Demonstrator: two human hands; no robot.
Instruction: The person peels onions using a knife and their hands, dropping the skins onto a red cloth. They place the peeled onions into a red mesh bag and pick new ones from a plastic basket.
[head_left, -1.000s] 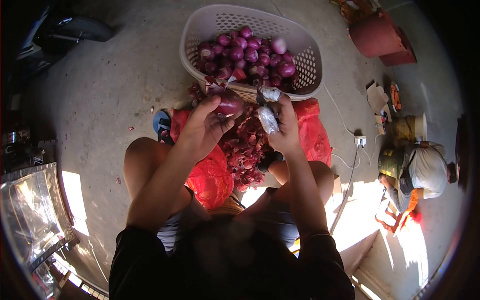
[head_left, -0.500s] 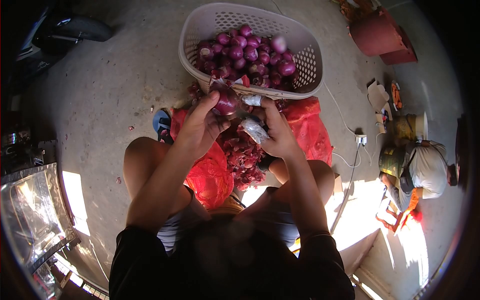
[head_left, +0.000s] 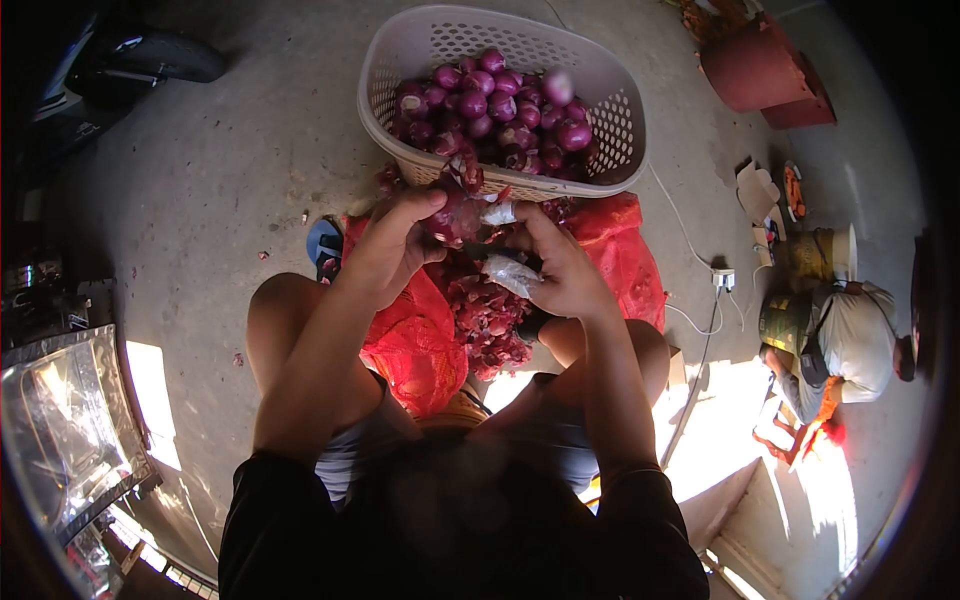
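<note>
A red onion (head_left: 455,215) with loose, papery skin at its top is gripped in my left hand (head_left: 392,248), just over the near rim of the basket. My right hand (head_left: 570,270) is beside it with fingers curled; two of its digits carry a whitish wrap (head_left: 510,275). One wrapped fingertip is right at the onion's skin, and I cannot tell what those fingers hold. Under both hands lies a heap of red onion peelings (head_left: 490,325). Beyond them, a light plastic basket (head_left: 385,135) contains many purple onions (head_left: 475,103).
Red mesh sacks (head_left: 625,265) lie at either side of the peelings. A blue sandal (head_left: 323,245) shows by my left leg. At right, a power cord runs to a white socket block (head_left: 722,280). Another person (head_left: 850,345) bends over farther right, near a bucket (head_left: 835,252).
The onion has turned slightly in my left hand, and its loose skin stands higher. My right fingertips have shifted slightly left and down beside it.
</note>
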